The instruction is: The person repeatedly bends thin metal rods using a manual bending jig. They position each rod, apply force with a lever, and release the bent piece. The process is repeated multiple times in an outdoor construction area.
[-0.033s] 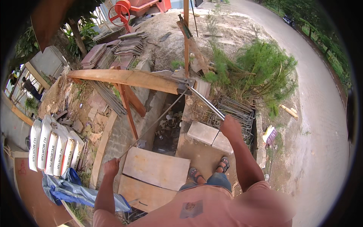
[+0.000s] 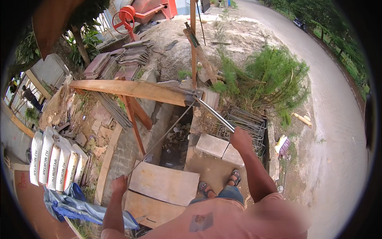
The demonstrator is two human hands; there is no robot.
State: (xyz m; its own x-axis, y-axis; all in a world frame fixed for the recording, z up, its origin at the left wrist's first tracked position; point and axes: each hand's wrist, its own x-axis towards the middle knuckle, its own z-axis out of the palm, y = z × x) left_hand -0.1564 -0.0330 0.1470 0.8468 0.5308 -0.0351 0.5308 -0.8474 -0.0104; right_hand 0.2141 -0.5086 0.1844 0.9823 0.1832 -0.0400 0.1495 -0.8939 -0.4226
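My left hand (image 2: 119,184) is closed round the lower end of a thin steel rod (image 2: 163,138). From there the rod slants up to a small metal fitting (image 2: 191,96) at the right end of a wooden beam (image 2: 131,88). My right hand (image 2: 240,139) grips the lower end of a shiny metal pipe (image 2: 217,113), whose upper end meets the same fitting. How rod and pipe join there is too small to make out. Slanted wooden legs (image 2: 133,119) stand under the beam.
Pale slabs (image 2: 165,177) lie before my feet, beside an open trench (image 2: 175,139) with debris. Bent steel frames (image 2: 248,121) and a green bush (image 2: 274,79) are at right. Mortar bags (image 2: 59,159) and blue tarp (image 2: 87,207) lie left; an orange mixer (image 2: 147,14) stands behind.
The whole scene sits slightly lower in view. Both hands keep their grips, and the rod and pipe hold nearly the same angle.
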